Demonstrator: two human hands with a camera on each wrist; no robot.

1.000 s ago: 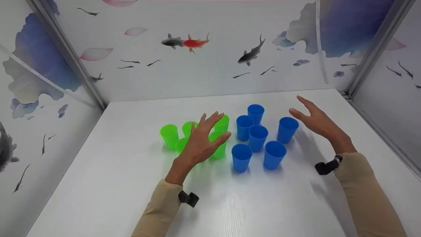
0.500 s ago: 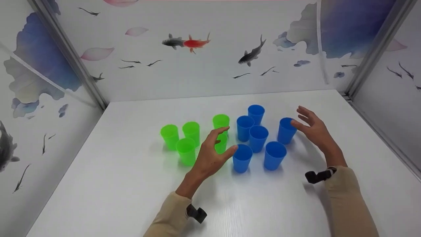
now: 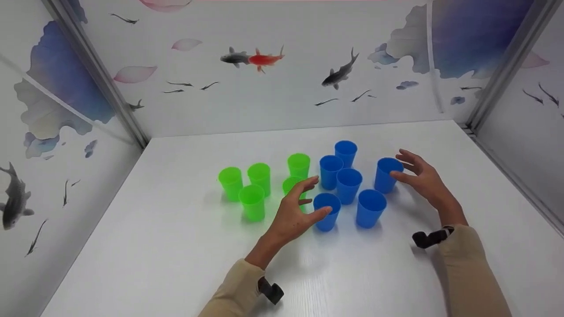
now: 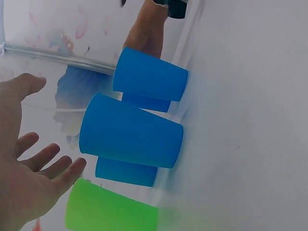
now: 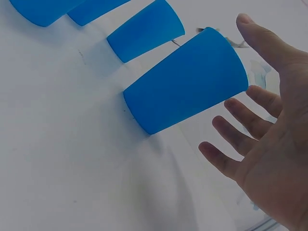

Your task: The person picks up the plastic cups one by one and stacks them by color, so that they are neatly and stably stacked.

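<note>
Several blue cups stand upright on the white table. My left hand (image 3: 293, 218) hovers beside the front-left blue cup (image 3: 327, 218), thumb and fingers spread. In the left wrist view, a gap separates those fingers from the blue cup (image 4: 132, 132) and from a green cup (image 4: 110, 209). At the far right, my right hand (image 3: 426, 185) is around the near side of the rightmost blue cup (image 3: 387, 177), its thumb in front of the rim. The right wrist view has this blue cup (image 5: 185, 82) between thumb and loosely bent fingers, ungripped; whether a fingertip touches it I cannot tell.
Several green cups (image 3: 252, 204) stand upright to the left, one partly hidden behind my left hand. More blue cups (image 3: 371, 211) stand between the two hands. Walls with painted fish (image 3: 266, 60) enclose the white table (image 3: 176, 246) at the back and sides.
My left hand has moved right and toward me, from over the green cups to the front-left blue cup. My right hand has come down beside the rightmost blue cup. The cups have stayed put.
</note>
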